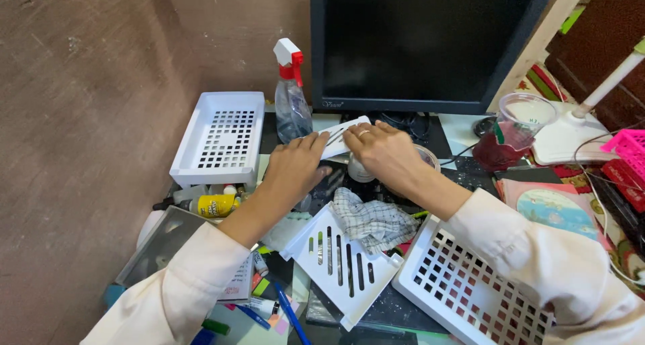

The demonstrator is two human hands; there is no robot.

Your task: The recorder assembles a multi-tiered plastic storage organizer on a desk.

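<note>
Cluttered desk (463,126) against brown wall (87,116), monitor (423,42) behind. Left hand (292,170), right hand (383,150): each grip pinching slotted white panel (342,135).

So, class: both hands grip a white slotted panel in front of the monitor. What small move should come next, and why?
Probably lift the white slotted panel a little and draw it toward the body. Left hand and right hand both hold it, but it sits low, hemmed in by the spray bottle, the monitor and a small jar, so clearing the clutter first seems wise.
</note>
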